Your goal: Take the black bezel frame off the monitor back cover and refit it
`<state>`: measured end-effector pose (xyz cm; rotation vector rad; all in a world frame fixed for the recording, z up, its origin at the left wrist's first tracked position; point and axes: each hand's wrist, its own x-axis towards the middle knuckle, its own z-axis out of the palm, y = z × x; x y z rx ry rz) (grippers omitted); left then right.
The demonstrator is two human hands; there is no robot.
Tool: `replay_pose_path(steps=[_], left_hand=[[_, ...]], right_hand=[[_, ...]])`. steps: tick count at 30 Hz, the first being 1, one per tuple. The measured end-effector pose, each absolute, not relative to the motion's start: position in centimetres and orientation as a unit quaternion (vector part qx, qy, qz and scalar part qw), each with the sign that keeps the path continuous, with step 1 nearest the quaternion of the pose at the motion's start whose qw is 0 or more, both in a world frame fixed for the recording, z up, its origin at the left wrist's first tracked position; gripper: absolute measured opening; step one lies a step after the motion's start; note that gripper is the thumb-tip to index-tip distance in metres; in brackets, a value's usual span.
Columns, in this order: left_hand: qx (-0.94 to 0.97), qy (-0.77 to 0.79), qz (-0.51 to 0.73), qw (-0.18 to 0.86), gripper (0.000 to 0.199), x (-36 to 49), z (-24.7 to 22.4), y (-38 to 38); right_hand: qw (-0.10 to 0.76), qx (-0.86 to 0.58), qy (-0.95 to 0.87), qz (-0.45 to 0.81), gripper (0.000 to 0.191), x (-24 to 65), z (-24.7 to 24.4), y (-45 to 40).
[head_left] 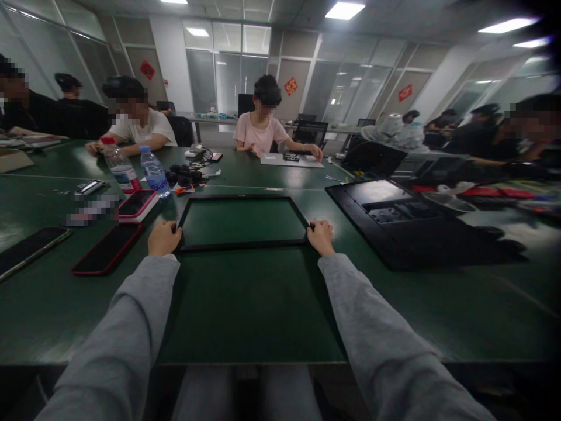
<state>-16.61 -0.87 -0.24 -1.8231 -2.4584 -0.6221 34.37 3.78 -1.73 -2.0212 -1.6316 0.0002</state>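
A thin black rectangular frame [241, 245], like a monitor bezel, is in front of me at or just above the green table [254, 310]. Its middle is hollow, and the tabletop shows through. My left hand [163, 238] is closed around the left side of the frame. On the opposite side, my right hand [322, 237] grips the right edge, thumb on top. A large black panel [394, 234] with a recessed middle, like a monitor's back shell, lies to the right of my right hand, apart from it.
Left of the frame lie a red-edged phone [107, 250], a pink-and-white phone [138, 204] and a dark phone [33, 248]. Two plastic bottles [154, 171] stand behind them beside tangled black cables [186, 175]. Across the table sits a person in pink [262, 131] with a grey panel [291, 161].
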Motion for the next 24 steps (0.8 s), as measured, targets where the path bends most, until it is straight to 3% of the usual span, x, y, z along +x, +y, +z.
replay_pose_path(steps=[24], left_hand=[[-0.571,-0.79,-0.223,-0.002,0.043,-16.26,0.06,-1.19]], right_hand=[[0.267,-0.735,-0.624,-0.002,0.036,34.66,-2.32,4.18]])
